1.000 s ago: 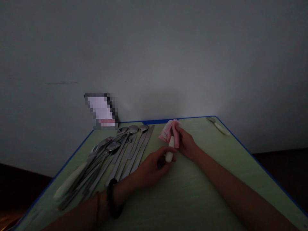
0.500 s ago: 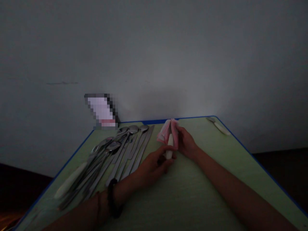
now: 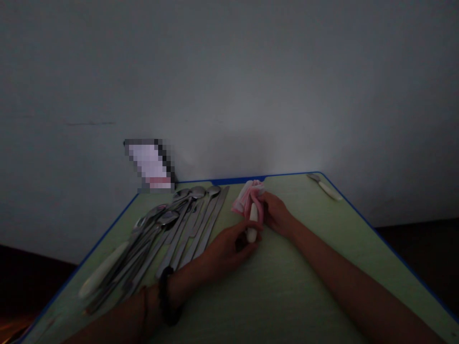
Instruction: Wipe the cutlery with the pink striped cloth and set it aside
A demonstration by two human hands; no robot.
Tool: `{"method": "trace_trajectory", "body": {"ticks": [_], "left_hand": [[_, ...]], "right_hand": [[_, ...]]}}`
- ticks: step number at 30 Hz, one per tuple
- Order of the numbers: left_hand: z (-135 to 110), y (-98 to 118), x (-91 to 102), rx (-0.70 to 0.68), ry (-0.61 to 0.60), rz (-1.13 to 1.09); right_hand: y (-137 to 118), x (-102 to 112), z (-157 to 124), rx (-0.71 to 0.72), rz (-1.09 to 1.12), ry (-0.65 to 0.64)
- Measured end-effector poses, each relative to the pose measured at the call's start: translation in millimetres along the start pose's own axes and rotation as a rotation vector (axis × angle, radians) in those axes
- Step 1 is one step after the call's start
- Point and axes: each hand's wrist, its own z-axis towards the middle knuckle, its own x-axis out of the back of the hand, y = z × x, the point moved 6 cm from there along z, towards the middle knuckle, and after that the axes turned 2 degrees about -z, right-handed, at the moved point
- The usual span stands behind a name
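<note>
My left hand [image 3: 233,241] is closed round the white handle of a piece of cutlery [image 3: 252,229], gripping it near its lower end. A pink and white cloth [image 3: 247,198] wraps the upper part, so the head is hidden and I cannot tell its kind. On the far side, my right hand [image 3: 276,212] is closed on the cloth, pressing it about the utensil. Left of my hands lies a pile of metal cutlery [image 3: 168,239], with spoons, knives and at least one fork. One piece in it has a white handle [image 3: 103,270].
A white-handled piece of cutlery [image 3: 324,186] lies alone near the table's far right corner. At the far left, a blurred-out device [image 3: 150,165] leans against the wall [image 3: 229,86]. The green table [image 3: 272,296] has a blue edge and meets the wall.
The cloth has folded over and bunched more tightly round the upper part of the utensil. Both hands have shifted only slightly, and the handle sits a little lower.
</note>
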Motion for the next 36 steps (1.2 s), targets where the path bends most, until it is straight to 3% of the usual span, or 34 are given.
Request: {"method": "trace_trajectory", "body": {"ticks": [9,17,23,27,36], "left_hand": [[-0.8,1.8,-2.1,-0.028,-0.004,-0.117],[-2.0,3.3,1.6,-0.010,0.000,0.019],[-2.6,3.3,1.5,-0.029,-0.027,0.034],[-5.1,5.1,1.8,-0.047,-0.056,-0.035],[-4.2,6.6,2.9,-0.050,-0.015,-0.117]], "right_hand": [[-4.3,-6.5,-6.3,-0.060,0.035,0.061],[-0.2,-4.9,-2.9,-0.081,0.037,0.002],[-1.8,3.8,-2.2,-0.010,0.056,0.051],[-1.1,1.9,-3.2,-0.065,0.102,0.067],[-15.3,-13.8,-7.7,-0.055,0.234,-0.068]]}}
